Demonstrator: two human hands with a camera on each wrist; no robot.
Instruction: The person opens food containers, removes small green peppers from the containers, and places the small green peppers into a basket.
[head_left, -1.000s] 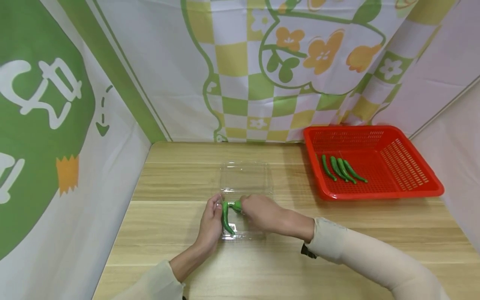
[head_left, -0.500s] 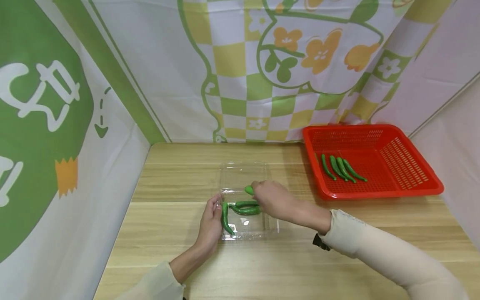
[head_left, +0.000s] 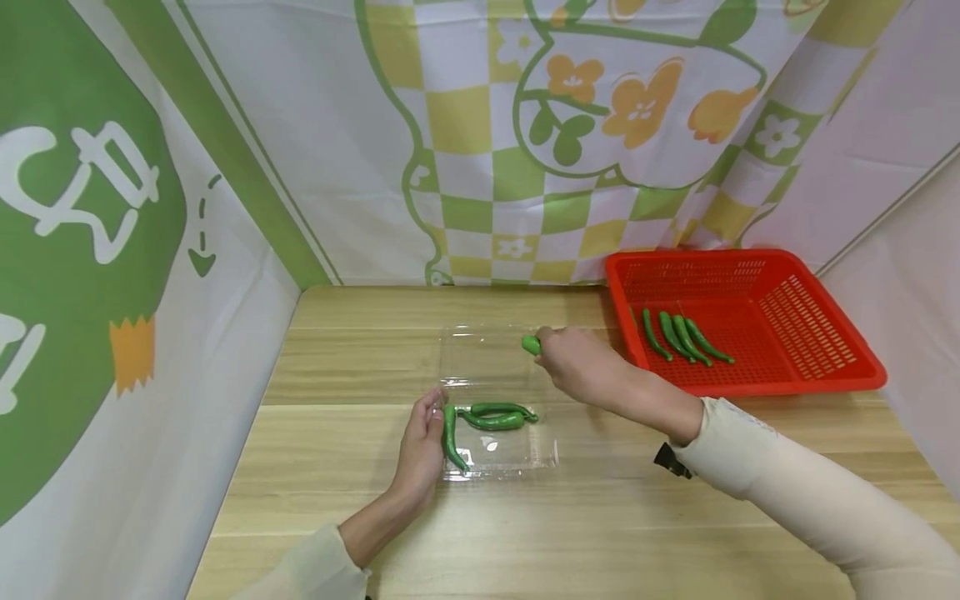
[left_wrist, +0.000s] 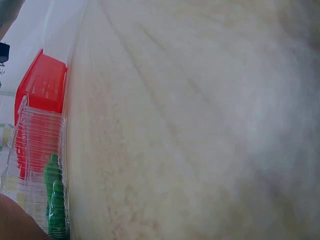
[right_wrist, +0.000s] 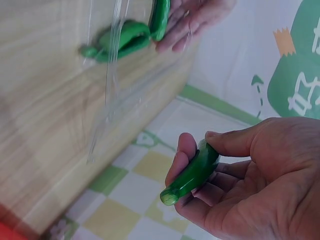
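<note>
The counter (head_left: 315, 454) has a pale wood-grain top, its grain and thin seams running from left to right, with a rounded far left corner. On its middle lies a clear plastic clamshell container (head_left: 513, 452), opened out, lid toward the far edge. To the right, a red slotted plastic basket (head_left: 750, 388) stands upright near that edge.

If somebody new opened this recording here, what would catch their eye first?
Probably the bright red, rectangular plastic basket at the far right of the pale wood-grain table, with several slender green peppers lying inside. Next, the glossy, curved green pepper gripped in the bare right hand, large in the right wrist view. Then the open, clear plastic container near mid-table, holding three more green peppers.
</note>
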